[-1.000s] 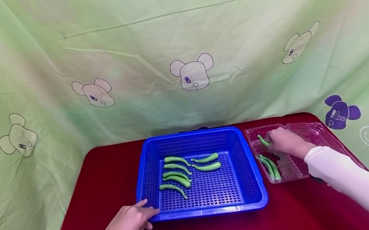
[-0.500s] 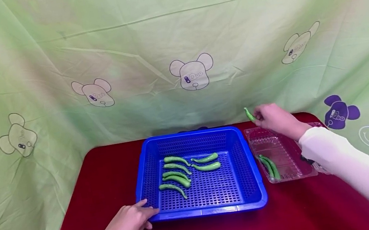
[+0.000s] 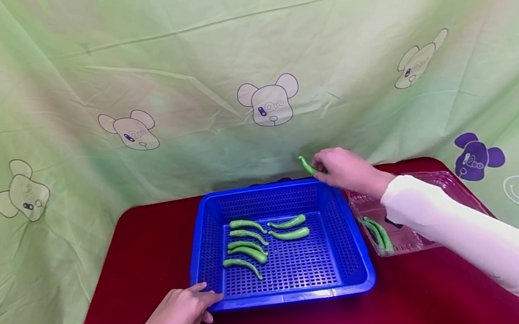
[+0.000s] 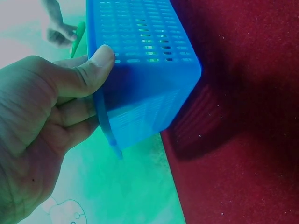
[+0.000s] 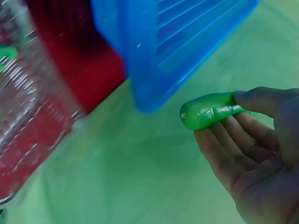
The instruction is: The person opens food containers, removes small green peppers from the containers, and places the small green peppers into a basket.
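Note:
A blue perforated basket [image 3: 356,260] sits mid-table with several green peppers [image 3: 248,246] lying in it. My right hand [image 3: 342,167] hovers above the basket's far right corner, pinching one green pepper [image 3: 307,165] between thumb and fingers; the right wrist view shows that pepper [image 5: 208,110] held just off the basket corner [image 5: 145,70]. My left hand [image 3: 182,317] grips the basket's near left rim, thumb over the edge [image 4: 100,58]. A clear plastic clamshell tray [image 3: 446,180] to the right holds two more green peppers [image 3: 379,232].
The table is covered in dark red cloth [image 3: 149,236]. A green fabric backdrop with bear prints [image 3: 270,101] rises right behind the table and wraps both sides. The basket's far wall stands close to the backdrop.
My right hand took a pepper out of the clear tray, lifted it and carried it leftward to above the basket's far right corner. The left hand stayed on the basket rim.

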The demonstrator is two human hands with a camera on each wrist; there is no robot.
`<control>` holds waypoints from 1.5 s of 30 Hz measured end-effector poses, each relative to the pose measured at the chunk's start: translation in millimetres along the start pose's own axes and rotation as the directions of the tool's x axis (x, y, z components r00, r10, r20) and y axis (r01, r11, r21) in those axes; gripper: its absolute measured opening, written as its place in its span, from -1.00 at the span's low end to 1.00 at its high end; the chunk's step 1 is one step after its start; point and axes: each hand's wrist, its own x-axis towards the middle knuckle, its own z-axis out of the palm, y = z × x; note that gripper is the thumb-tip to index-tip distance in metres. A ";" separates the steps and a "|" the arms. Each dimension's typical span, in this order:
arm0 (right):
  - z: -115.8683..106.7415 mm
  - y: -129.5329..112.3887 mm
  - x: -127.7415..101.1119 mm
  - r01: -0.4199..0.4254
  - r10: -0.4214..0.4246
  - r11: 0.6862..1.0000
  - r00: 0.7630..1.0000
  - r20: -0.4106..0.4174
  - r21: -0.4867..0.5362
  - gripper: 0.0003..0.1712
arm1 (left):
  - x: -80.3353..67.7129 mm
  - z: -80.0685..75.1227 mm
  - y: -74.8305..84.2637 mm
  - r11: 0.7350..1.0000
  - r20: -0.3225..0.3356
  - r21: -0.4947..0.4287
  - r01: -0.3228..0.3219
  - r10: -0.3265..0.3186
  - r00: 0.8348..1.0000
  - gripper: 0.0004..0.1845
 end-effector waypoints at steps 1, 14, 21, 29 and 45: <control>2.1 -4.1 2.3 0.007 -0.007 1.000 1.000 0.007 0.006 -0.80 | 0.0 0.2 0.0 1.000 0.000 -0.004 0.001 -0.001 1.000 -0.68; 36.7 -48.1 14.1 0.150 -0.150 0.989 0.987 0.055 0.009 -0.93 | 0.0 0.3 -1.6 1.000 -0.018 -0.005 -0.015 0.015 1.000 -0.66; 55.6 -62.9 9.7 0.208 -0.201 0.978 0.969 0.145 -0.033 -0.93 | -0.2 -0.2 -1.9 1.000 -0.023 0.002 -0.016 0.016 1.000 -0.67; 76.6 -73.6 3.4 0.256 -0.231 0.966 0.922 0.311 -0.041 -0.64 | -0.4 1.7 -1.5 1.000 -0.022 -0.004 -0.011 0.011 1.000 -0.68; 118.6 -90.3 -2.3 0.254 -0.120 0.929 0.896 0.428 -0.270 -0.64 | 0.6 0.6 -1.0 1.000 -0.015 0.000 -0.010 0.010 1.000 -0.68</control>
